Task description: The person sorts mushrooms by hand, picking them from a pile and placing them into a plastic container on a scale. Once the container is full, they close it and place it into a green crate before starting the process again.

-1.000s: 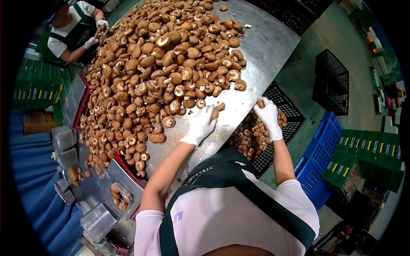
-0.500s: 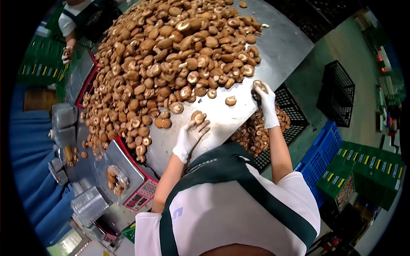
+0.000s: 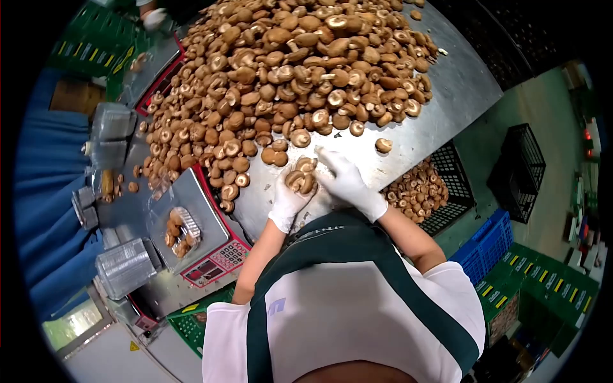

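My gloved left hand (image 3: 289, 199) is closed around a few shiitake mushrooms (image 3: 301, 177), with pale gills and stems showing. Right beside them, my gloved right hand (image 3: 350, 180) has its fingers stretched out and apart, fingertips at the edge of the held mushrooms. Both hands are close over the metal table (image 3: 357, 153) in front of my apron. Just beyond my left hand lie loose mushrooms (image 3: 274, 157), at the near edge of a large mushroom heap (image 3: 281, 83). Another single mushroom (image 3: 384, 145) rests to the right on the bare metal.
On my left, a scale (image 3: 217, 230) carries a clear tray (image 3: 189, 225) with several mushrooms. Stacked clear trays (image 3: 128, 268) stand farther left. A black crate (image 3: 454, 185) of mushrooms sits below the table's right edge. Across the table a person's gloved hand (image 3: 154, 19) shows.
My right hand has come in from the table's right edge to my left hand. The left hand now holds several mushrooms instead of one. The view has shifted.
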The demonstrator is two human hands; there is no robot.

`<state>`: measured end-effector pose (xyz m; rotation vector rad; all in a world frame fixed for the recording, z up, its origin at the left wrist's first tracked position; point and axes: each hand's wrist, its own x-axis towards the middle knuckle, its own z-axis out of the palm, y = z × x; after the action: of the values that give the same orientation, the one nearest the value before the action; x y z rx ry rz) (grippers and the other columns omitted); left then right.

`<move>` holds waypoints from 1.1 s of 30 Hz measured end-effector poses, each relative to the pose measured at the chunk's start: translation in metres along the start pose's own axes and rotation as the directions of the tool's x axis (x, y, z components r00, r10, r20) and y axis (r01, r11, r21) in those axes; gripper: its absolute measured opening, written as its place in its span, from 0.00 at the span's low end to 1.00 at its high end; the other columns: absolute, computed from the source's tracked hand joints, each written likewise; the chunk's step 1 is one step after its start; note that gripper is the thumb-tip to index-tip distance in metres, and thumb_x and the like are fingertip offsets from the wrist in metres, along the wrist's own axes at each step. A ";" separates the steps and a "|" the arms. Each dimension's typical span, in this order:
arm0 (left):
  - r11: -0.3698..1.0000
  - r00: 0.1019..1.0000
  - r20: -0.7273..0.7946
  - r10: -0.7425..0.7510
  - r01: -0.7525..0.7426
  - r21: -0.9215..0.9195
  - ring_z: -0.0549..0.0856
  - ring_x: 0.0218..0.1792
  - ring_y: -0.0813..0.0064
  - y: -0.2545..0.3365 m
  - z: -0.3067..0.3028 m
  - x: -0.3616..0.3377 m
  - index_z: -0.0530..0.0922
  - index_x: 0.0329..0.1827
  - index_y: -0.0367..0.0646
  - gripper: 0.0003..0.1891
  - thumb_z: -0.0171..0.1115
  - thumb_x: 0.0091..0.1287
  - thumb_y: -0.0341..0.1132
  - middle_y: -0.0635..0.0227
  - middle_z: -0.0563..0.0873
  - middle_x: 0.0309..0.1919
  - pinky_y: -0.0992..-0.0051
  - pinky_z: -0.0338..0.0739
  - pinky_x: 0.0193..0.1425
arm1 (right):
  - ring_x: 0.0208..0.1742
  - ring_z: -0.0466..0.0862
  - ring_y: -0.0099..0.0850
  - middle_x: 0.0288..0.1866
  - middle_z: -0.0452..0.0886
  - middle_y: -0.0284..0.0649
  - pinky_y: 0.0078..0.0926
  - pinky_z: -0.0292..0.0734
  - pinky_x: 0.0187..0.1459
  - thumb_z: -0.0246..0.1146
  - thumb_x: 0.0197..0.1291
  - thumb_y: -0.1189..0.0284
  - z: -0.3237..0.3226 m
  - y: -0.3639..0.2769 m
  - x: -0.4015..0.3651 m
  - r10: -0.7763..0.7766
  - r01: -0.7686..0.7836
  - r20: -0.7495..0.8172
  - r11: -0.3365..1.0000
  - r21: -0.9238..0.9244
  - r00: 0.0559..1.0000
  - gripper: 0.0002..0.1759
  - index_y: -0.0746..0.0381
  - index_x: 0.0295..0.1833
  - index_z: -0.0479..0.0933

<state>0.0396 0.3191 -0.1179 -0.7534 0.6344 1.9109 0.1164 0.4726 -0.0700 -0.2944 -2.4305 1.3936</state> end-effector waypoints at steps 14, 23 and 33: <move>0.984 0.952 0.287 0.110 -0.062 -0.169 0.76 0.39 0.66 0.019 -0.056 -0.040 0.69 0.60 0.44 0.29 0.44 0.64 0.57 0.64 0.76 0.53 0.70 0.71 0.37 | 0.31 0.82 0.25 0.37 0.80 0.38 0.20 0.76 0.32 0.54 0.64 0.63 0.045 0.042 0.059 0.344 -0.569 0.494 0.699 0.433 0.798 0.21 0.64 0.57 0.70; 0.987 0.985 0.153 0.077 -0.097 0.125 0.72 0.61 0.57 0.003 -0.036 -0.029 0.64 0.66 0.44 0.27 0.44 0.70 0.50 0.58 0.70 0.63 0.55 0.72 0.58 | 0.24 0.79 0.27 0.38 0.81 0.42 0.20 0.75 0.28 0.40 0.70 0.63 0.029 0.014 0.031 0.301 -0.626 0.549 0.370 0.687 0.780 0.21 0.68 0.53 0.70; 0.987 0.945 0.298 0.137 -0.156 0.043 0.78 0.51 0.61 -0.005 -0.056 -0.030 0.62 0.69 0.51 0.27 0.52 0.68 0.47 0.58 0.74 0.56 0.60 0.75 0.54 | 0.40 0.83 0.42 0.45 0.82 0.46 0.30 0.77 0.45 0.60 0.59 0.57 0.034 -0.013 0.025 0.053 -0.101 0.603 0.994 0.047 0.796 0.22 0.60 0.54 0.75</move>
<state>0.0685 0.2643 -0.1345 -0.3752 0.5759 2.0756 0.0798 0.4474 -0.0705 0.0976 -2.8689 1.8362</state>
